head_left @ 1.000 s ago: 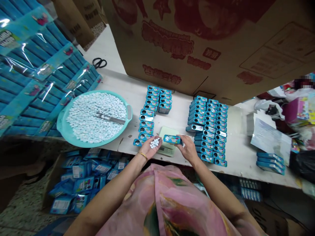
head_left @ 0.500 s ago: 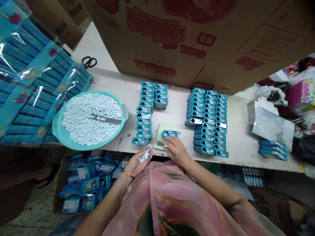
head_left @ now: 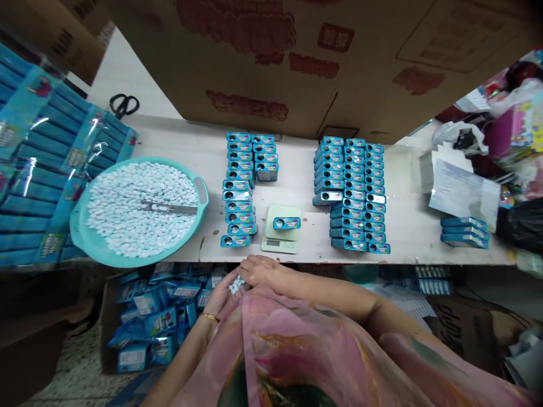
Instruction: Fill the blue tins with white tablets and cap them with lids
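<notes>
Small white candies [head_left: 236,284] lie in the cupped palm of my left hand [head_left: 223,294], below the table's front edge. My right hand [head_left: 262,271] is over that palm, its fingers bent down at the candies; whether they pinch any is hidden. Just beyond my hands, a blue tin [head_left: 287,223] rests on a pale green scale [head_left: 271,230], and nothing touches it. To the left stands a turquoise basin [head_left: 77,217] full of white candies, with a metal scoop [head_left: 176,209] lying on them.
Rows of blue tins [head_left: 237,206] stand left of the scale, more tins [head_left: 353,212] to its right. A large cardboard box [head_left: 263,73] closes off the back. Black scissors [head_left: 124,105] lie back left. Below the table is a carton of blue packets [head_left: 160,321].
My right hand has moved from beside the scale, left and down to the candies in my left palm. The tin stays on the scale. The view has shifted a little.
</notes>
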Demonstrator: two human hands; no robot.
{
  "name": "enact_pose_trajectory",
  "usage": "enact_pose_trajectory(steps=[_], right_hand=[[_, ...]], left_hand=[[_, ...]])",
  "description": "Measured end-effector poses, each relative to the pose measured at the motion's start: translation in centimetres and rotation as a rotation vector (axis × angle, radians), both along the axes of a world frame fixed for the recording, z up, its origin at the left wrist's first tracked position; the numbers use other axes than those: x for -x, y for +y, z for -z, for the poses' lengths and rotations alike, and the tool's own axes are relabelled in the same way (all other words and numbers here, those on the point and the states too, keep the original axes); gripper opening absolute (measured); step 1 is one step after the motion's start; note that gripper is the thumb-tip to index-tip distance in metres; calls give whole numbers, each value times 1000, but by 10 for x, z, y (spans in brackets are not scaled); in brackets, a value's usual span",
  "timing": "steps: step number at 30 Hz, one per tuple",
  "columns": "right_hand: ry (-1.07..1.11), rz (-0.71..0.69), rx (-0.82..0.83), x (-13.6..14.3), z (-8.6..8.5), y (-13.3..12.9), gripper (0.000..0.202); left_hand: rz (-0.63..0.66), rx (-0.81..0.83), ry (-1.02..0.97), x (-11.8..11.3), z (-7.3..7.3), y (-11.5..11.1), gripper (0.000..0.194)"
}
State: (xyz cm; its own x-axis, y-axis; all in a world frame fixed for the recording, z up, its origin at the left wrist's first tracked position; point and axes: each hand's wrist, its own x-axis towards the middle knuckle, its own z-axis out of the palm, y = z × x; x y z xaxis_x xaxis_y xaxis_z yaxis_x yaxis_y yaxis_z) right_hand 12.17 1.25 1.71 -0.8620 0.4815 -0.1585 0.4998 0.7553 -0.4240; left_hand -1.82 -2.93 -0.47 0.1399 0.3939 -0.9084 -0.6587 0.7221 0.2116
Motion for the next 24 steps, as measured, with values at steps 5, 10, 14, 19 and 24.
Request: enact_pose_trajectory(steps=[5,10,14,19,24], right_hand=[[-31,15,-45,-1,-18,0,13],[83,68,-103,-17,-15,8,18],[15,492,-219,-57,-8,33,33],[-127,588,-172,-93,3,79,34],[-78,646,-258,-68,22,154,35]], left_hand=[[8,3,-21,-3,0,2,15],[-27,-10,-20,-5,-4,7,18],[-81,-41,-55,-3,-12,16,21],[-160,-37,-56,4,-18,23,23],[-205,-29,7,8,-21,26,26]])
